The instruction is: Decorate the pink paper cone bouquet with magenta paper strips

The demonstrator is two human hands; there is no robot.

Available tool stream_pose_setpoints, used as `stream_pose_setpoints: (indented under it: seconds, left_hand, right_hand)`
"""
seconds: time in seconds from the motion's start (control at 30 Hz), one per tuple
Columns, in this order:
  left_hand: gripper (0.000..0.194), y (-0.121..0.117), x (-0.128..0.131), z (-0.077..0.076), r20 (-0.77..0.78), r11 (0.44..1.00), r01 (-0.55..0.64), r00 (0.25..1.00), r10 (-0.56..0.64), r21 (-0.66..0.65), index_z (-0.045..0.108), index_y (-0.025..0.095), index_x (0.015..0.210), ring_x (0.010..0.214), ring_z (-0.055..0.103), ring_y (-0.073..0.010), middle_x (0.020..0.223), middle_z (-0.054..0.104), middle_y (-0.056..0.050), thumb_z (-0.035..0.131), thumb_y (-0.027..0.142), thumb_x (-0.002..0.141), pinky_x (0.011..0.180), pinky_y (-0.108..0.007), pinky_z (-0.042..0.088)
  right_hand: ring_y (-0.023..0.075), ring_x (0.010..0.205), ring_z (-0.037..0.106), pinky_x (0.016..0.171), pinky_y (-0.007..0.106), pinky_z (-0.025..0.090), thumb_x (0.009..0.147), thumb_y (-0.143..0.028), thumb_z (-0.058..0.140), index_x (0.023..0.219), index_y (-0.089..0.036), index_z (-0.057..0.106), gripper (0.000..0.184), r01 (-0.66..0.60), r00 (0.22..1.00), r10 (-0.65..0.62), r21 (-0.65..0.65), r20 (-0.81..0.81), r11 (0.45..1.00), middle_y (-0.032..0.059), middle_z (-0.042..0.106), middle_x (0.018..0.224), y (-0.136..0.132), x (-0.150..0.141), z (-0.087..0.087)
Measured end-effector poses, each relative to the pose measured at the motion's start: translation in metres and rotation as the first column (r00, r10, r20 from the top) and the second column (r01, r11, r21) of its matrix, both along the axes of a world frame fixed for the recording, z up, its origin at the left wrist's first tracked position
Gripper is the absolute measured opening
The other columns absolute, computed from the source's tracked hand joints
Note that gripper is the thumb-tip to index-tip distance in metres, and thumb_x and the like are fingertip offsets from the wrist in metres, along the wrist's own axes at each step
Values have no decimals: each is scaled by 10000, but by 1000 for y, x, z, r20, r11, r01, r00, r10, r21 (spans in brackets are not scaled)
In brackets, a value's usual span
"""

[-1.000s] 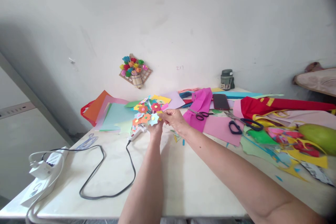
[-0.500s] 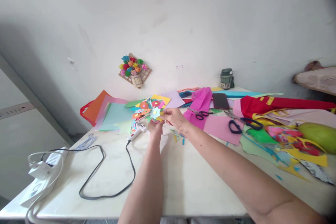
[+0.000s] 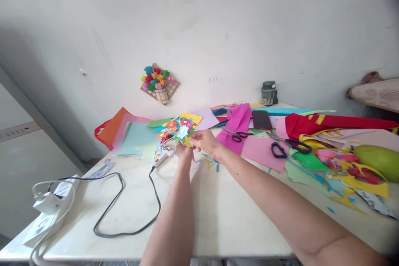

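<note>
My left hand (image 3: 184,152) grips the base of a paper flower bouquet (image 3: 175,129) made of orange, red, light blue and green cut-outs, holding it above the white table (image 3: 199,199). My right hand (image 3: 204,140) pinches the bouquet's right edge near a yellow piece, fingers closed on it. Just left of my hands a white glue gun (image 3: 162,156) lies on the table with its black cord (image 3: 124,212) looping toward me.
Coloured paper sheets (image 3: 134,133) lie at the back left. Two pairs of scissors (image 3: 238,135) (image 3: 288,146), a phone (image 3: 262,119), paper scraps and a green fruit (image 3: 378,162) lie to the right. A power strip (image 3: 51,201) sits at the left edge. A flower craft (image 3: 158,83) hangs on the wall.
The bouquet has been turned and tilted further away, and lowered slightly. My right hand's pinch has shifted along its right edge.
</note>
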State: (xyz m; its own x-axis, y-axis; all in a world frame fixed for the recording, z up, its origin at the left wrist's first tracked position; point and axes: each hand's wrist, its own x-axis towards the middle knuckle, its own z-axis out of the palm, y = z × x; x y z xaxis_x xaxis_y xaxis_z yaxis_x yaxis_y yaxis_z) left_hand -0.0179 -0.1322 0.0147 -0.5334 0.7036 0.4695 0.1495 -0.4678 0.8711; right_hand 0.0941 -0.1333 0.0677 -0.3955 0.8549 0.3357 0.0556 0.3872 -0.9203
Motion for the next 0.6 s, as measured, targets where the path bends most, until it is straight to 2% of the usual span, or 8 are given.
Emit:
stream_pose_setpoints:
  seconds: [0.17,0.23,0.4,0.6]
  left_hand:
    - [156,0,0,0,-20,1000,3,1000,-2,5,579,157,670,608,569,-137,618,596,-1,626,193,526,554,-236,472]
    - [165,2,-3,-3,-31,1000,-21,999,21,-13,571,160,673,615,569,-137,632,597,1,634,204,527,557,-237,468]
    - [181,8,-9,-7,19,990,-104,994,106,-90,525,174,644,592,567,-144,603,560,22,649,181,512,535,-246,458]
    - [279,5,-5,-1,34,990,-101,994,105,-98,575,168,705,767,626,-216,721,631,-36,741,299,523,656,-315,503]
  right_hand:
    - [112,569,539,502,205,343,629,-216,642,659,-176,668,57,29,999,-31,47,32,998,-22,609,581,1,0,1]
    - [102,541,511,504,207,332,639,-253,632,637,-165,652,90,16,999,-18,45,40,999,-29,576,548,-2,2,3]
    - [87,461,430,498,220,308,703,-399,559,510,-158,548,309,-64,998,63,36,20,997,-41,452,426,-8,12,10]
    - [96,461,417,504,234,298,741,-427,478,502,-168,526,356,21,998,-19,27,-56,999,-29,451,412,-4,19,14]
